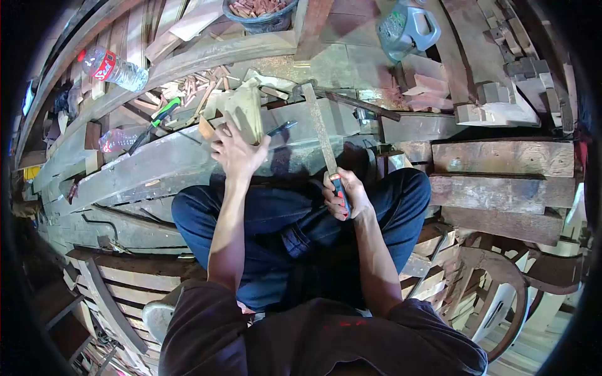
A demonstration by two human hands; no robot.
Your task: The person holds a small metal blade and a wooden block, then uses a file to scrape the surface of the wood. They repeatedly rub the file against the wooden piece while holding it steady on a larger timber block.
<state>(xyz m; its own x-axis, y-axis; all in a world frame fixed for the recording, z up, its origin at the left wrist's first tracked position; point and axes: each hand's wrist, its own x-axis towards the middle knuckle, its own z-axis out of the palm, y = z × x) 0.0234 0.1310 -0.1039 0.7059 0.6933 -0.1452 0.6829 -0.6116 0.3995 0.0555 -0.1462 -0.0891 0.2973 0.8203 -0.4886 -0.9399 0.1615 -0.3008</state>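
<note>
My right hand (353, 195) is wrapped round the red and blue handle of a long flat file (320, 128), whose blade points forward, away from me. My left hand (238, 152) is held out with its fingers spread, and nothing shows in its grip. Just beyond those fingers a pale wood block (246, 111) rests on a plank. A dark slim tool with a pointed end (282, 128) lies right of the left hand. At the left hand's fingertips is a small orange-tan wood piece (205, 128); whether they touch cannot be seen.
A green and black handled tool (164, 113) lies among wood offcuts. Two plastic bottles (113, 67) are at the left. A bucket of wood pieces (260, 19) and a blue jug (407, 30) stand at the back. Stacked timber (501, 158) is on the right.
</note>
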